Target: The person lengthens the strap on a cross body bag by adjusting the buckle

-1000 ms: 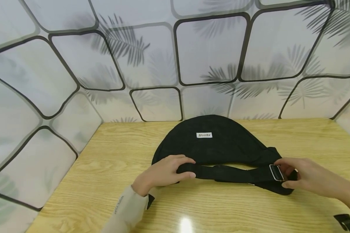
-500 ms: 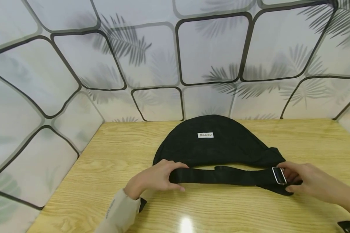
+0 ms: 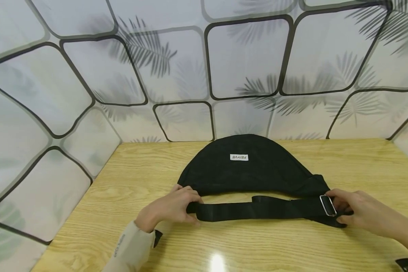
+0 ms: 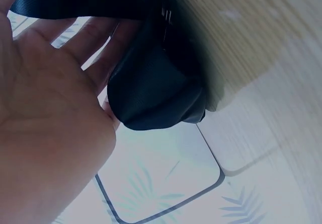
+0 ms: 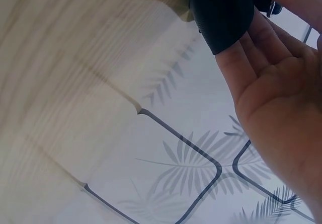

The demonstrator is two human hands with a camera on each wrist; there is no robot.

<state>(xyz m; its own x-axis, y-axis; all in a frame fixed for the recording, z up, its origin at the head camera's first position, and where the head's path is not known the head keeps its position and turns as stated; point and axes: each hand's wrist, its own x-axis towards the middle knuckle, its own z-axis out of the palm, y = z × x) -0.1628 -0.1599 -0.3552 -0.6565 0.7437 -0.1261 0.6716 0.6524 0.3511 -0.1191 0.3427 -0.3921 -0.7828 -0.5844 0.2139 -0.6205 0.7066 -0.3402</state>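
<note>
A black waist bag (image 3: 238, 175) with a small white label (image 3: 239, 157) lies on the table, its curved edge toward the back wall. Along its near side runs the black webbing strap (image 3: 238, 211), doubled over and stretched sideways. My left hand (image 3: 170, 208) holds the strap near its left end; in the left wrist view its fingers pass behind the webbing (image 4: 80, 0), beside the bag's tapered end (image 4: 153, 90). At the other end my right hand (image 3: 365, 212) grips the strap beside the silver slider buckle (image 3: 324, 206). Its fingertips are partly hidden behind the webbing in the right wrist view.
The wooden table (image 3: 132, 166) has light yellow grain and a bright glare spot near its front. A pale wall covering (image 3: 244, 56) with dark rounded outlines and leaf prints rises behind and along the left.
My left hand has moved left and slightly toward me, drawing the strap out longer. My right hand has shifted slightly right with the buckle. The bag's body has hardly moved.
</note>
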